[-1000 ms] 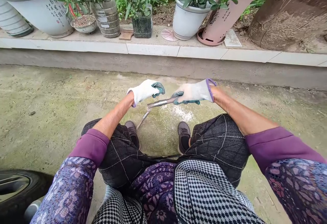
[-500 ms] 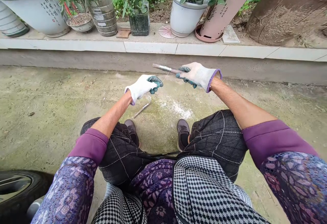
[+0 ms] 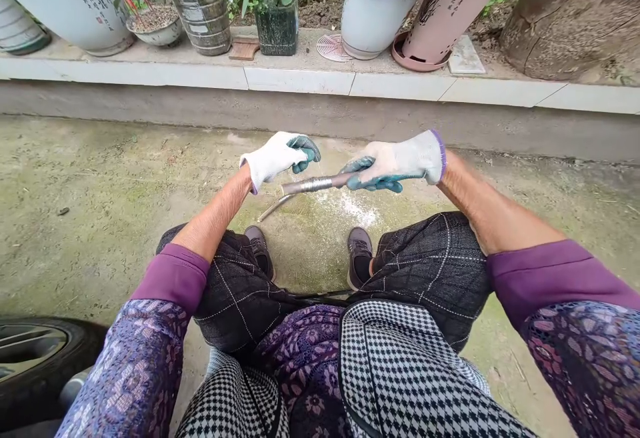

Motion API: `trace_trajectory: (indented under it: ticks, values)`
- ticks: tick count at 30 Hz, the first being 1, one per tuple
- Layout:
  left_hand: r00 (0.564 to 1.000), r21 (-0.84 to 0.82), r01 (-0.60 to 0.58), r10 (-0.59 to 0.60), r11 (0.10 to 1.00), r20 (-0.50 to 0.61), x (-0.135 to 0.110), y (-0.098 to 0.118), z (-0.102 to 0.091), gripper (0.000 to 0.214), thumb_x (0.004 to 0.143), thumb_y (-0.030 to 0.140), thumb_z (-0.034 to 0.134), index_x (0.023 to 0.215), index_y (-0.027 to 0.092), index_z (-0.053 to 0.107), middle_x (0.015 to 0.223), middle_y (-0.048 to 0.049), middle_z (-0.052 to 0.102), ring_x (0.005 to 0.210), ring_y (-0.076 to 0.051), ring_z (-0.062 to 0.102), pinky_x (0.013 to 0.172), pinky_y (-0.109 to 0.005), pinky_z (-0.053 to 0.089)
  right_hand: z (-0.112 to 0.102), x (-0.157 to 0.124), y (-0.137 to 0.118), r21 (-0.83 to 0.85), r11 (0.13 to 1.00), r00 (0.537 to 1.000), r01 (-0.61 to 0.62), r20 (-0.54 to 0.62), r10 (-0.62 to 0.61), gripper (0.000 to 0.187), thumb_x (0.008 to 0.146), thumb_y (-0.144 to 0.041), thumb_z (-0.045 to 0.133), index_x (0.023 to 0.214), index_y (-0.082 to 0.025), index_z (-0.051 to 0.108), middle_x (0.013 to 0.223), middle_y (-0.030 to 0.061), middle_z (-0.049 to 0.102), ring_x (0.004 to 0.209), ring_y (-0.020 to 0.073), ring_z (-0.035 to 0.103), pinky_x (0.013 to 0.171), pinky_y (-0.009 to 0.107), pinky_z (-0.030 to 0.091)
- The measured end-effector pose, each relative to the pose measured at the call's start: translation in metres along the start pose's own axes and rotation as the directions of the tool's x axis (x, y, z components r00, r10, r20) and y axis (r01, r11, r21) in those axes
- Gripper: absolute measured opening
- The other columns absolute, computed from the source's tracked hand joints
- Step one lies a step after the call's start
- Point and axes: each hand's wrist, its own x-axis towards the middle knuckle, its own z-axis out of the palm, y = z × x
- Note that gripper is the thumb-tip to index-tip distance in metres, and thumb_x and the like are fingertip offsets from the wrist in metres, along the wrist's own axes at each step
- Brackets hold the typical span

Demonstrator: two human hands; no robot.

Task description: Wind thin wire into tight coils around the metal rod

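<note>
My right hand [image 3: 393, 161], in a white glove with a blue-green coated palm, is closed around a brownish stick [image 3: 289, 189]. Its free end points left, tilted slightly down. Silvery thin wire [image 3: 316, 184] is wound in a tight coil around the stick, left of my fingers. My left hand [image 3: 280, 158], gloved the same way, is pinched above the stick's left end. A fine strand of the wire shows faintly at its fingertips. Beneath the held stick, a second, thinner stick [image 3: 271, 209] lies on the ground, partly covered by it in view.
White powder [image 3: 357, 210] is scattered on the concrete between my shoes [image 3: 360, 248]. Ahead runs a low tiled ledge [image 3: 300, 81] bearing a white flowerpot [image 3: 377, 18], a pink planter [image 3: 435, 25] and other pots. A wheel [image 3: 45, 365] stands at the lower left.
My right hand has swung the stick downward, bringing its coiled end lower and nearer me, over the ground stick. My left hand has risen slightly, now above the stick rather than below it.
</note>
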Motion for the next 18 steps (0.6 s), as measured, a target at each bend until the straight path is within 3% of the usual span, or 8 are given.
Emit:
trace_trajectory:
  ticks: [3,6,8,11,13,15,18]
  values:
    - [0.999,0.034,0.041,-0.042,0.999,0.023,-0.003,-0.003,0.006,0.024,0.069,0.002,0.059,0.079,0.014,0.077,0.063,-0.0002,0.068,0.052,-0.009,0.056,0.055,-0.024,0.046,0.004,0.012,0.003,-0.274,0.945,0.977,-0.180,-0.160,0.139,0.019,0.086,-0.038,0.073,0.092,-0.019,0.074,0.057,-0.0029,0.054,0.047,0.0099,0.045,0.044,0.026,0.035]
    - [0.998,-0.009,0.055,-0.055,0.998,0.024,-0.005,-0.003,0.014,0.022,0.070,0.002,0.062,0.078,0.015,0.077,0.061,-0.0003,0.067,0.050,-0.009,0.054,0.052,-0.025,0.045,0.000,0.022,0.004,-0.468,0.836,0.929,-0.286,-0.350,0.123,0.012,0.087,-0.030,0.069,0.092,-0.021,0.075,0.060,-0.0008,0.057,0.054,0.0140,0.051,0.052,0.031,0.035]
    - [0.997,-0.078,0.079,-0.078,0.994,0.019,-0.004,-0.001,0.017,0.017,0.074,0.004,0.063,0.082,0.013,0.076,0.059,-0.0006,0.065,0.049,-0.009,0.054,0.052,-0.025,0.045,-0.007,0.023,0.003,-0.480,0.813,0.879,-0.329,-0.470,0.078,0.014,0.087,-0.029,0.068,0.095,-0.020,0.075,0.061,-0.0002,0.057,0.058,0.0155,0.052,0.056,0.032,0.036]
    - [0.997,-0.170,0.081,-0.082,0.982,0.002,-0.004,0.006,0.017,0.015,0.079,0.006,0.064,0.088,0.009,0.074,0.063,-0.0026,0.067,0.053,-0.009,0.058,0.055,-0.025,0.049,-0.015,0.018,0.001,-0.313,0.900,0.773,-0.305,-0.633,0.042,0.020,0.091,-0.030,0.064,0.103,-0.017,0.072,0.065,0.0001,0.055,0.057,0.0141,0.049,0.055,0.030,0.038]
    - [0.998,-0.200,0.050,-0.054,0.979,-0.016,-0.004,0.009,0.015,0.015,0.081,0.007,0.063,0.091,0.008,0.073,0.064,-0.0034,0.068,0.055,-0.009,0.060,0.058,-0.024,0.051,-0.015,0.012,-0.003,-0.133,0.975,0.755,-0.178,-0.653,0.049,0.026,0.096,-0.034,0.058,0.111,-0.016,0.069,0.068,0.0002,0.054,0.055,0.0118,0.045,0.050,0.027,0.040]
    - [0.999,-0.206,0.014,-0.022,0.978,-0.039,-0.001,0.010,0.012,0.015,0.082,0.008,0.062,0.092,0.008,0.073,0.065,-0.0033,0.068,0.057,-0.010,0.061,0.059,-0.025,0.052,-0.011,0.005,-0.010,0.074,0.997,0.797,0.005,-0.603,0.041,0.031,0.098,-0.038,0.056,0.117,-0.016,0.066,0.069,-0.0004,0.053,0.052,0.0099,0.042,0.044,0.023,0.039]
    - [0.997,-0.142,-0.036,0.025,0.989,-0.076,0.004,0.007,0.008,0.015,0.084,0.010,0.060,0.092,0.010,0.073,0.069,-0.0036,0.069,0.061,-0.010,0.062,0.063,-0.024,0.053,-0.003,-0.005,-0.021,0.306,0.927,0.882,0.217,-0.468,-0.052,0.032,0.094,-0.036,0.064,0.118,-0.015,0.065,0.066,-0.0030,0.049,0.049,0.0083,0.039,0.037,0.020,0.036]
